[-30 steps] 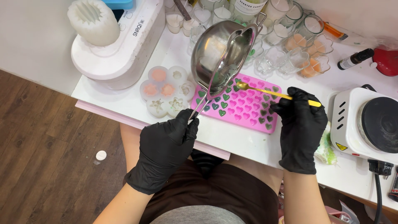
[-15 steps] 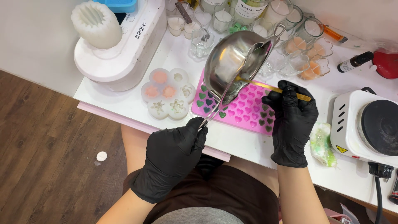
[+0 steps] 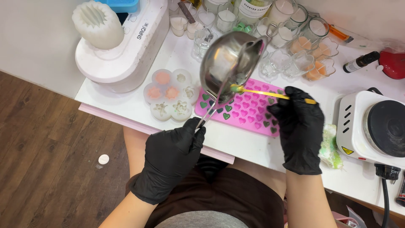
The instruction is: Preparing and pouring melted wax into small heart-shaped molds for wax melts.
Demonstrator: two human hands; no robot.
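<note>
My left hand (image 3: 171,158), in a black glove, grips the thin handle of a small steel pouring pot (image 3: 230,63) and tilts it over a pink mould tray (image 3: 249,110) with heart-shaped cells. Several cells along the tray's left and right edges hold green wax. My right hand (image 3: 300,126), also gloved in black, holds a thin yellow stick (image 3: 270,93). The stick's tip, coated in green wax, touches the lower lip of the pot above the tray.
A white flower-shaped mould (image 3: 171,93) with orange fillings lies left of the tray. A white machine (image 3: 122,55) with a ribbed white candle (image 3: 98,23) stands at back left. Glass jars (image 3: 303,55) crowd the back. An electric hot plate (image 3: 375,128) sits right.
The pot has shifted slightly right and tipped further over the tray. My right hand has swung the yellow stick up so its tip now meets the pot's lip.
</note>
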